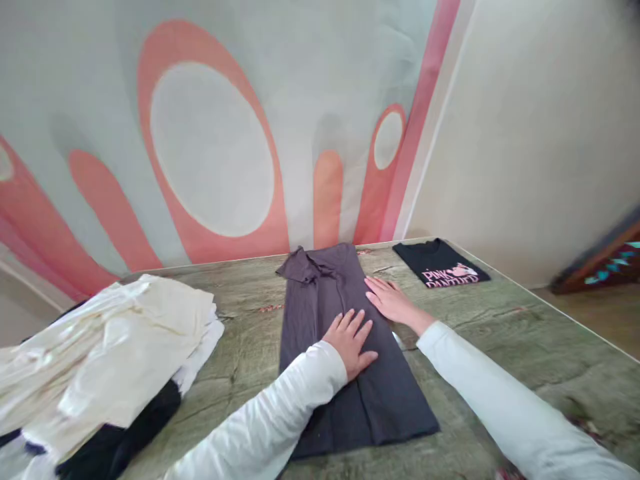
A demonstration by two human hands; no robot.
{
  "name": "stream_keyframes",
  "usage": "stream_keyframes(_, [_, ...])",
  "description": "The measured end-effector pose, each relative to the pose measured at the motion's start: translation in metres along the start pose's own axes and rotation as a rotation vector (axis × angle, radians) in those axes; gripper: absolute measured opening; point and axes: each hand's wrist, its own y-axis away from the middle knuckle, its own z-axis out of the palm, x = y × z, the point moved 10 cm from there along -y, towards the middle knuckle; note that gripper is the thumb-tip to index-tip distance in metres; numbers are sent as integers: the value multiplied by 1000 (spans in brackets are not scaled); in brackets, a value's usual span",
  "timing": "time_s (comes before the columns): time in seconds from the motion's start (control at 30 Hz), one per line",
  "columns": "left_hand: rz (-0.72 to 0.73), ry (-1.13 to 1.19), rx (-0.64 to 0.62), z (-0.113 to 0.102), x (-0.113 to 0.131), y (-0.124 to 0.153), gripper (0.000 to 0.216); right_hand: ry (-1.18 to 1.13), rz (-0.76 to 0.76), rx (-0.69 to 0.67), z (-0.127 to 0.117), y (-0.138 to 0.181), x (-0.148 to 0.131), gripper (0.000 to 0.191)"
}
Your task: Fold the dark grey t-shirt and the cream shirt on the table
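A dark grey-purple T-shirt (320,313) lies lengthwise on the wood-patterned table (245,360), its right side folded in over the body. One short sleeve sticks out at the far left, near the collar. My left hand (351,343) rests flat on the middle of the shirt, fingers spread. Along the shirt's right edge lies my right hand (393,301), its fingers stretched out and touching the cloth. Neither hand grips anything. My left forearm hides part of the shirt's near left side.
To the left is a loose pile of cream and white clothes (145,333) with dark cloth (130,427) underneath. A folded black T-shirt (435,260) with pink lettering lies at the far right. A wall with pink shapes (210,147) borders the table's far edge.
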Motion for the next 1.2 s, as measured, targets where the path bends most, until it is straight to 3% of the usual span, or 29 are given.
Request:
stream_keyframes(0.13, [-3, -9, 16, -2, -1, 3, 63, -13, 64, 75, -14, 12, 11, 50])
stream_keyframes(0.3, [3, -8, 19, -2, 0, 3, 63, -82, -126, 3, -9, 33, -18, 50])
stream_keyframes(0.5, [11, -8, 22, -5, 1, 3, 60, -69, 13, 92, -20, 44, 1, 47])
stream_keyframes(0.7, [42, -1, 13, -7, 4, 4, 52, -191, -161, 166, -37, 66, -29, 39])
stream_keyframes(0.93, [35, -1, 11, -8, 3, 4, 50, -281, 54, 257, -51, 78, -1, 22])
stream_keyframes(1.2, [31, -16, 16, -7, 2, 3, 51, -360, 271, 92, -39, 80, -2, 20])
